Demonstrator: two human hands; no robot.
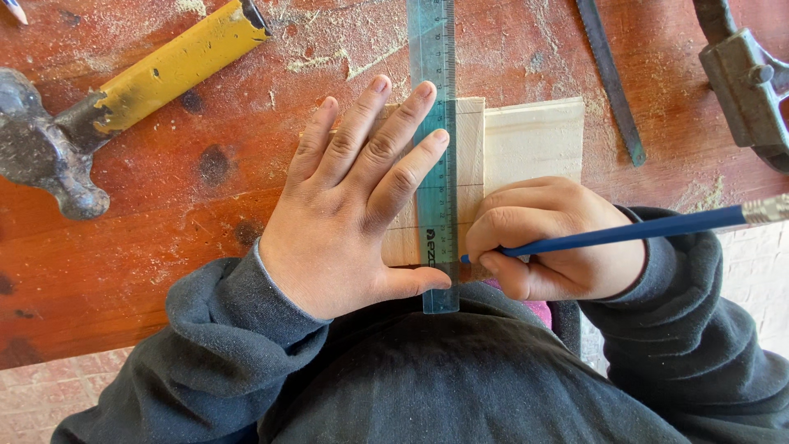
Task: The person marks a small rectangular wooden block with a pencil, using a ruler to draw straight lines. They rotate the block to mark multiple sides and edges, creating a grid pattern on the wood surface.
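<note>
While ruler (pixel 436 123) runs lengthwise, pencil (pixel 625 233) apparently crosswise

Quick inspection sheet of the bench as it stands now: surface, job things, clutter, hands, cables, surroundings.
Surface: red-brown bench, worn, sawdust scattered.
Job's things: pale wood piece flat on the bench; clear blue ruler laid across it; blue pencil, tip at the ruler's edge.
Clutter: hammer with yellow handle at left; saw blade; grey metal clamp at right.
Grip: left hand presses ruler flat; right hand holds pencil.
Cables: nothing seen.
Surroundings: brick paving below.
</note>
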